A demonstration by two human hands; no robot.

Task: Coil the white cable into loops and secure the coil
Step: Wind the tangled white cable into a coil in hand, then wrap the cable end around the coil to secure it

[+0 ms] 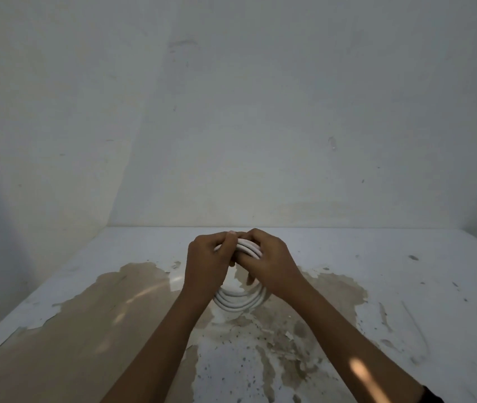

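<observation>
The white cable (241, 302) is wound into a coil of several loops, held upright above the table. Both hands grip the top of the coil: my left hand (208, 263) closes on it from the left, my right hand (269, 263) from the right, fingers wrapped around the bundled strands. The coil's lower arc hangs below my wrists. The cable's ends are hidden by my fingers.
The table (377, 257) is white with large brown patches of peeled paint and dark specks. A plain pale wall (231, 112) rises right behind its far edge, with a corner at the left.
</observation>
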